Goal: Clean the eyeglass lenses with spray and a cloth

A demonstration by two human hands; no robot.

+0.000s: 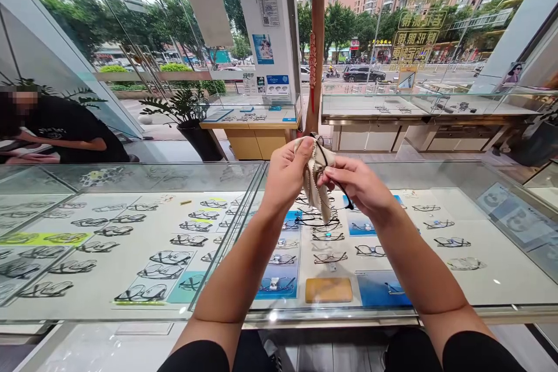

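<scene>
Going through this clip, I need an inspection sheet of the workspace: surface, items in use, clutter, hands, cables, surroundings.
Surface: glass-topped display counter, below the hands.
Items in use: dark-framed eyeglasses and a beige cloth, held together above the counter.
Clutter: rows of display frames; an orange case near the front edge.
Hands: left hand grips the cloth; right hand pinches the eyeglasses.
Cables: nothing seen around the hands.
Surroundings: a person in black at the left, a potted plant, windows onto a street.
</scene>
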